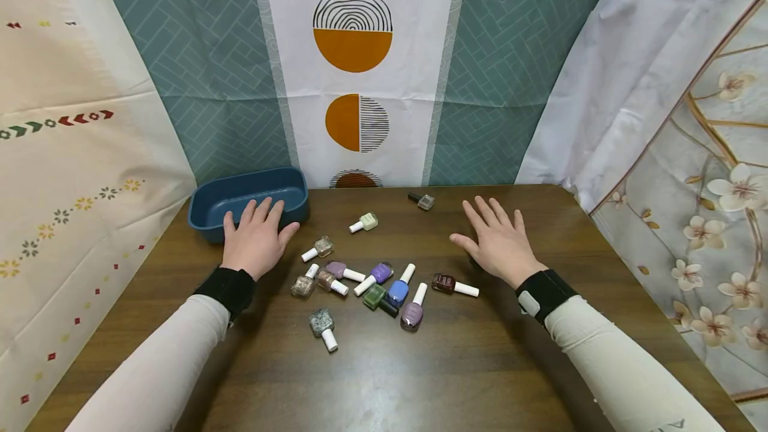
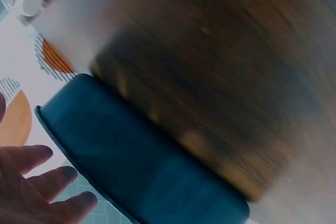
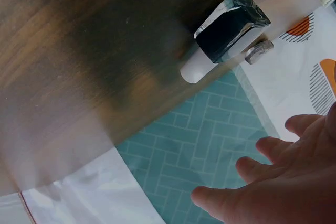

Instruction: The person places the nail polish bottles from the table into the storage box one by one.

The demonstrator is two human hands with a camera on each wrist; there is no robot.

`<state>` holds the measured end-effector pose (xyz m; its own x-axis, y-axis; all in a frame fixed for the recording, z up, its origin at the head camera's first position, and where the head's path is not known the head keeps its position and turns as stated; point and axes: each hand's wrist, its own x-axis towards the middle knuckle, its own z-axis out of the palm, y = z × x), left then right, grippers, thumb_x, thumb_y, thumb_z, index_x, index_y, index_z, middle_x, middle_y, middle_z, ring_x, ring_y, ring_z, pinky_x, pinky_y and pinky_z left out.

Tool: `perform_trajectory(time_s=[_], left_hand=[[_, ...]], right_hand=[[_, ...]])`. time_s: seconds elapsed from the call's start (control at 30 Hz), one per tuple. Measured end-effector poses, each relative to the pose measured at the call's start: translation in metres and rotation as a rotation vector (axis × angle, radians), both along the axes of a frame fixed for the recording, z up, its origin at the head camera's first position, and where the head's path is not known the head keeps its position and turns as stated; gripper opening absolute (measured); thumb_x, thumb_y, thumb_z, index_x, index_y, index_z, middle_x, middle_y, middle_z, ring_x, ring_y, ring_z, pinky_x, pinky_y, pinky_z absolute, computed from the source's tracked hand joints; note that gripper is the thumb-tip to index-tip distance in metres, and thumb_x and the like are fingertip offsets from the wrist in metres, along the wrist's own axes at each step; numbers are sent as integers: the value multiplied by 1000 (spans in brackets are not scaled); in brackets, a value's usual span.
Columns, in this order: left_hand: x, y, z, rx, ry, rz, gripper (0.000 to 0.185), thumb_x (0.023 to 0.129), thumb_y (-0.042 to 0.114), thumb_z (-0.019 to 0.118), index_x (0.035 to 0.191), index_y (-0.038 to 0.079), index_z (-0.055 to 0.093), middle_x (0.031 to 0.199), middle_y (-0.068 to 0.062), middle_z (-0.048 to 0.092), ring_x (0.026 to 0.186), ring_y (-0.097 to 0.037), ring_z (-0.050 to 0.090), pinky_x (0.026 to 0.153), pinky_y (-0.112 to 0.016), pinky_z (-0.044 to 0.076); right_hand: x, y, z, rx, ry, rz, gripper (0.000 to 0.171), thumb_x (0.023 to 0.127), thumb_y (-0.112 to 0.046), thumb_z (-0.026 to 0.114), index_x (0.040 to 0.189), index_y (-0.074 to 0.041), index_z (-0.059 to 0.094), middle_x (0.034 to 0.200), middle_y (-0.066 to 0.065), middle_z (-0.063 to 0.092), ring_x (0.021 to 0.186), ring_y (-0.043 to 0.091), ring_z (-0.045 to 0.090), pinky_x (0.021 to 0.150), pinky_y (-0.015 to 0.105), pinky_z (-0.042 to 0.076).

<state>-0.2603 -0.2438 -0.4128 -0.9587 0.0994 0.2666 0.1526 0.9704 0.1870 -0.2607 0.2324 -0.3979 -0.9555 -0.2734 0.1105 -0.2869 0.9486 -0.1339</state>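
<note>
My left hand [image 1: 258, 242] lies flat and open on the brown table [image 1: 420, 372], its fingertips at the front wall of a dark blue tub [image 1: 249, 200]. The left wrist view shows that tub [image 2: 147, 166] with straight fingers [image 2: 37, 182] beside it. My right hand [image 1: 498, 242] is spread open over the table on the right and holds nothing. Between the hands lie several nail polish bottles, among them a purple one [image 1: 378, 275], a blue one [image 1: 399, 289] and a maroon one [image 1: 450, 283]. In the right wrist view a dark bottle with a white cap [image 3: 226, 35] lies just ahead of the hand.
A pale green bottle [image 1: 365, 222] and a clear bottle with a dark cap [image 1: 423, 201] lie further back. A grey glitter bottle [image 1: 323, 325] lies nearest me. Patterned cloth backdrops [image 1: 360, 72] close in the table at the back and on both sides.
</note>
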Motion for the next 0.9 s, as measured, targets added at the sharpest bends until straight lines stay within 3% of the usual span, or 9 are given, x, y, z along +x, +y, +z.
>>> perform_trajectory(time_s=[0.43,0.6,0.73,0.9], left_hand=[[-5,-7,-6,-27,-8,17,56,118,36,53,163,4,49,167,-29,44,158,-54,29,121,-84,5],[-5,-7,-6,-29,21,-2,47,115,16,56,161,6,53,162,-29,51,154,-54,37,120,-86,7],[-9,-12,-9,-25,41,-19,53,108,-3,56,160,9,56,156,-29,56,150,-54,43,119,-87,9],[-14,-14,-10,-8,42,-20,57,103,-10,61,156,9,59,149,-28,63,143,-53,51,117,-88,14]], right_hand=[[-1,-1,-3,-7,9,7,85,113,-63,50,177,-15,22,182,21,18,167,45,11,125,79,5],[-1,-1,-3,-6,14,12,85,113,-62,51,177,-15,24,181,21,20,167,45,12,125,79,7],[0,-2,-4,-8,17,18,84,113,-61,53,177,-13,25,181,21,21,167,45,12,125,79,6],[0,-3,-5,-2,19,23,83,113,-59,54,176,-13,27,181,20,21,167,44,12,126,78,6]])
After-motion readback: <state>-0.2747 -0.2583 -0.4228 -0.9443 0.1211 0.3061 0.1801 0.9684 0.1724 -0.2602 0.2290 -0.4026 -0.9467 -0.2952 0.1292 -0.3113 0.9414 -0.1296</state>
